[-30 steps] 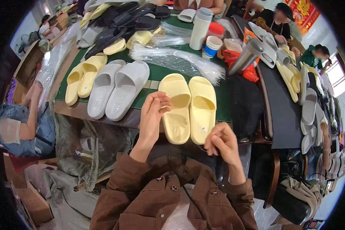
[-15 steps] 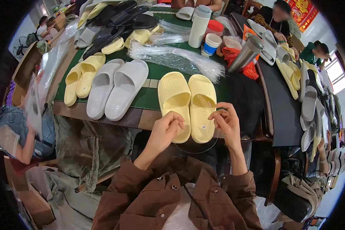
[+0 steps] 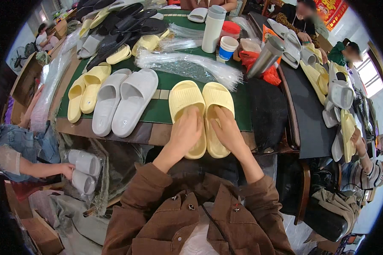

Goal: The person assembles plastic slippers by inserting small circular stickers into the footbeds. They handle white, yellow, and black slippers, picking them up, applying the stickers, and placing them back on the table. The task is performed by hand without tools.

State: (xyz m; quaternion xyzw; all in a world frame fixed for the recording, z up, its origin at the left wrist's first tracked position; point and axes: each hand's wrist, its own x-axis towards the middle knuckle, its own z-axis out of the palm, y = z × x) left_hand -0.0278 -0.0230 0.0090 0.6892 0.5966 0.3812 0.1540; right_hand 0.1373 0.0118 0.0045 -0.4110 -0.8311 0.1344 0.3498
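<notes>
A pair of pale yellow slide slippers stands side by side in front of me, toes away. My left hand [image 3: 185,130] reaches into the left yellow slipper [image 3: 184,92], its fingers drawn together at the mouth of the strap. Into the right yellow slipper [image 3: 218,92] goes my right hand [image 3: 228,131], fingers bent against the inner side. Both sets of fingertips are hidden under the straps, so whatever they pinch does not show. To the left lie a grey slipper pair [image 3: 134,102] and a smaller yellow pair [image 3: 89,91].
Clear plastic strands [image 3: 187,63] lie behind the slippers. Beyond stand a white bottle [image 3: 213,29], a paper cup [image 3: 227,48] and a steel tumbler [image 3: 266,57]. Black slippers [image 3: 127,25] are heaped at the far left. A co-worker's hand [image 3: 67,171] at left holds bagged grey slippers [image 3: 86,165].
Both my hands have moved forward from the heels into the slippers' openings. The thin clear loop near my right hand is out of sight. At left, a co-worker's bagged grey slippers have appeared.
</notes>
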